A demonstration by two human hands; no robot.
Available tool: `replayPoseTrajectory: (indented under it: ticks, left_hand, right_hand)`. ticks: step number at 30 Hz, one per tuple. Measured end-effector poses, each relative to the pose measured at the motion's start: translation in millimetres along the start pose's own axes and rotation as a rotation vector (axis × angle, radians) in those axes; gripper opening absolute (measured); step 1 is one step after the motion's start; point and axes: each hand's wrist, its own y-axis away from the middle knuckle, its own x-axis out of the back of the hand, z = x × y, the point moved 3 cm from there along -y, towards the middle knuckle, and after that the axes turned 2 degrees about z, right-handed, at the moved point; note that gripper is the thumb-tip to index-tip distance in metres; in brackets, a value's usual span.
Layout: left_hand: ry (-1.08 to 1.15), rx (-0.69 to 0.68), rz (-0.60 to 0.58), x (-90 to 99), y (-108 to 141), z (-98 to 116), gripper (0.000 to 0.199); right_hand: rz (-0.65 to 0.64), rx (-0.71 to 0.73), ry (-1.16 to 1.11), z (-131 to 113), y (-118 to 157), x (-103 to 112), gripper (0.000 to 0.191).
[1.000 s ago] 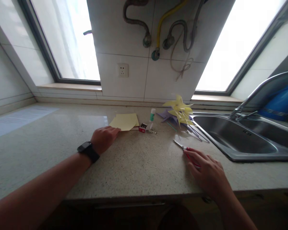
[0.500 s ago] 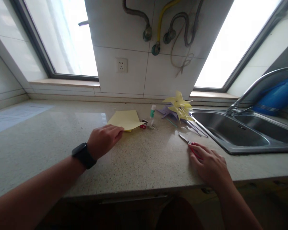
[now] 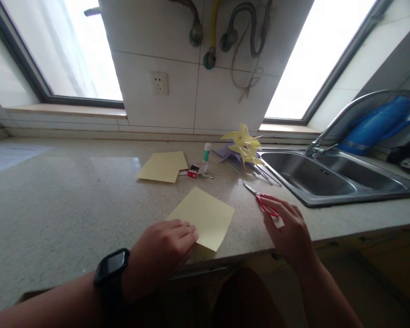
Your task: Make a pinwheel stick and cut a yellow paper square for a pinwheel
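Observation:
My left hand [image 3: 169,243], with a black watch on its wrist, grips the near left edge of a yellow sheet of paper [image 3: 208,216] close to the counter's front edge. The fingers are closed over the paper and the thumb is hidden. To the right, my right hand [image 3: 287,225] rests at the red handles of a pair of scissors [image 3: 259,198] lying on the counter. Its fingertips touch the handles, and the blades point away toward the upper left. More yellow sheets [image 3: 164,166] lie farther back on the left.
Behind the sheet stand a small red box [image 3: 193,171] and a glue stick [image 3: 207,152]. Yellow and purple paper pinwheels [image 3: 244,143] on sticks lie beside the steel sink [image 3: 307,198]. A printed sheet [image 3: 15,157] is at far left; a faucet [image 3: 341,120] arches over the sink.
My left hand has drawn one yellow sheet off the pile and toward me, near the counter's front edge. My right hand stays at the scissors. The view has shifted slightly right.

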Motion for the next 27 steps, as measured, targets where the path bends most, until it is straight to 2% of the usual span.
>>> replayPoseTrajectory:
  ticks: [3, 5, 7, 10, 18, 23, 27]
  left_hand:
    - [-0.002, 0.022, -0.084, -7.5, 8, 3, 0.031]
    - [0.008, 0.030, -0.118, -6.7, 13, 6, 0.038]
    - [0.017, 0.045, -0.108, -3.4, 17, 9, 0.042]
    - [0.019, 0.063, -0.075, 1.6, 18, 12, 0.040]
    - [-0.021, -0.047, -0.150, 1.7, 16, 4, 0.040]
    - [-0.014, -0.089, -0.180, -3.0, 16, 14, 0.050]
    - [-0.017, -0.068, -0.174, -6.0, 17, 21, 0.048]
  right_hand:
    - [0.009, 0.114, -0.181, -36, 16, 10, 0.033]
    - [-0.068, 0.211, -0.251, -64, 30, 10, 0.037]
    - [-0.141, 0.294, -0.291, -90, 44, 6, 0.040]
    - [-0.134, 0.362, -0.345, -112, 56, -4, 0.038]
    - [-0.099, 0.318, -0.346, -114, 64, -20, 0.033]
    - [-0.097, 0.316, -0.329, -116, 66, -21, 0.028]
    - [-0.075, 0.304, -0.347, -116, 63, -21, 0.023]
